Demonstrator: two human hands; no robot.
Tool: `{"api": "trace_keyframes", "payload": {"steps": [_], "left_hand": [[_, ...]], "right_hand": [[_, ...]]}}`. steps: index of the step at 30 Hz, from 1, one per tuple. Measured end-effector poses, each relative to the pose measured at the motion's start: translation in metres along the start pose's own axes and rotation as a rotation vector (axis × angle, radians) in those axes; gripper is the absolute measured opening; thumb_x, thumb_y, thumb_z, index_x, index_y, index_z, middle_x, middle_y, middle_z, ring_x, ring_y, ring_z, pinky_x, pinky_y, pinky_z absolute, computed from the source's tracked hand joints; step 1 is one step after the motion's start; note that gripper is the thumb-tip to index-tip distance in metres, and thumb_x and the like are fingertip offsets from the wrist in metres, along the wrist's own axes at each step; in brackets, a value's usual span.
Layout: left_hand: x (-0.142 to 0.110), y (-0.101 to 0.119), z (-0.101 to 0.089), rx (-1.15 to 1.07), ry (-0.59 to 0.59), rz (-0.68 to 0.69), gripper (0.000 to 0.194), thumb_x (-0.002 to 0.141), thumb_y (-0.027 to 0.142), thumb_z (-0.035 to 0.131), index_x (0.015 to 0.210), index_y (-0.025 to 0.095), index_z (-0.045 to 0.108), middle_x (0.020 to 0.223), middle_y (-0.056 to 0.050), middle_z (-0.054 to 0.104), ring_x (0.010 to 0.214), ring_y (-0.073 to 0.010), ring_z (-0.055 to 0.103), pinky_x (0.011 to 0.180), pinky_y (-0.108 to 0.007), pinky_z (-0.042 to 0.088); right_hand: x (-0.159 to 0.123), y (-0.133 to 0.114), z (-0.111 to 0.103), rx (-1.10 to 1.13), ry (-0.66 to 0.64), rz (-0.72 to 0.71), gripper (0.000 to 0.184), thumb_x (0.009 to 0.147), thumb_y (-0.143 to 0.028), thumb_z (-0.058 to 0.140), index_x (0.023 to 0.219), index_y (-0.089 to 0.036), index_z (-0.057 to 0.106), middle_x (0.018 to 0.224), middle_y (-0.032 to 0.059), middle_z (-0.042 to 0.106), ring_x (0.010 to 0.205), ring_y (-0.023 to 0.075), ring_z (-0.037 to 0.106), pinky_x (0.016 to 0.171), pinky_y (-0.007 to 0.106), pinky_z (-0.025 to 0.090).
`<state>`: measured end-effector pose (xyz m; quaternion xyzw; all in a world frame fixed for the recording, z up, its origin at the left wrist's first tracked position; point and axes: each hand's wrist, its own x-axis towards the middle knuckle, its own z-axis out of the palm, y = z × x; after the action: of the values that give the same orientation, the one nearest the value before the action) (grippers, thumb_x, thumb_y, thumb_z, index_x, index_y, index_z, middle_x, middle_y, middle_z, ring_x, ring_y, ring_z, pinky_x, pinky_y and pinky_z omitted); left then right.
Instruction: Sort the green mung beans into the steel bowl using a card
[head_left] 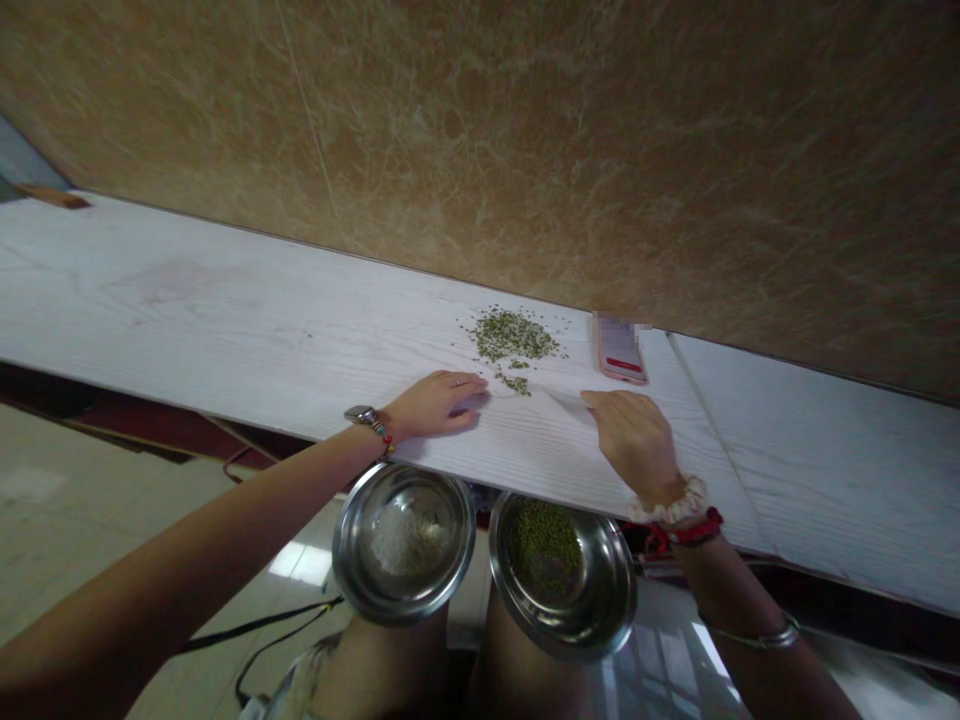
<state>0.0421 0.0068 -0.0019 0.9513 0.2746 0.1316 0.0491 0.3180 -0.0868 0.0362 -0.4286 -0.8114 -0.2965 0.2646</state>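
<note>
A loose pile of mung beans (514,335) lies spread on the white wood-grain tabletop, with a small cluster of beans pulled toward me. My left hand (439,402) rests flat on the tabletop just left of that cluster, fingers stretched out and holding nothing. To the right, my right hand (634,435) is closed around the end of a thin, pale, flat tool (562,399). The tool reaches left toward the small cluster; its exact kind is too blurred to make out.
Below the table edge, a steel bowl with white grains (346,560) and another steel bowl with mung beans (619,600) sit on my lap. A phone (621,350) lies by the brown marbled wall (450,130). A table seam (705,410) runs at right.
</note>
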Motion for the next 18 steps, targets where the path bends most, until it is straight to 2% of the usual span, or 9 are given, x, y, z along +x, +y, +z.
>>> {"api": "trace_keyframes", "payload": {"steps": [6, 13, 18], "left_hand": [[0.000, -0.001, 0.001, -0.014, 0.006, 0.011, 0.033, 0.088, 0.033, 0.047, 0.116, 0.017, 0.053, 0.130, -0.010, 0.057, 0.118, -0.0224, 0.054, 0.098, -0.037, 0.043], [0.000, 0.000, -0.001, -0.005, 0.001, 0.004, 0.032, 0.088, 0.033, 0.047, 0.114, 0.016, 0.055, 0.128, -0.011, 0.058, 0.116, -0.0221, 0.055, 0.097, -0.035, 0.043], [0.000, 0.000, -0.001, -0.012, 0.001, -0.007, 0.032, 0.088, 0.033, 0.047, 0.114, 0.016, 0.055, 0.128, -0.011, 0.058, 0.116, -0.0219, 0.055, 0.098, -0.035, 0.043]], "right_hand": [[0.002, -0.008, -0.005, 0.076, 0.024, 0.040, 0.030, 0.086, -0.007, 0.045, 0.108, -0.016, 0.063, 0.087, 0.0068, 0.071, 0.081, 0.0183, 0.062, 0.074, 0.033, 0.042], [0.009, -0.010, 0.001, 0.082, 0.007, 0.010, 0.025, 0.085, -0.004, 0.044, 0.098, -0.015, 0.063, 0.084, 0.0064, 0.071, 0.078, 0.0177, 0.061, 0.071, 0.031, 0.042], [0.008, -0.008, -0.005, 0.112, 0.002, 0.005, 0.022, 0.085, -0.005, 0.046, 0.096, -0.015, 0.063, 0.083, 0.0059, 0.071, 0.077, 0.0174, 0.061, 0.071, 0.031, 0.043]]}}
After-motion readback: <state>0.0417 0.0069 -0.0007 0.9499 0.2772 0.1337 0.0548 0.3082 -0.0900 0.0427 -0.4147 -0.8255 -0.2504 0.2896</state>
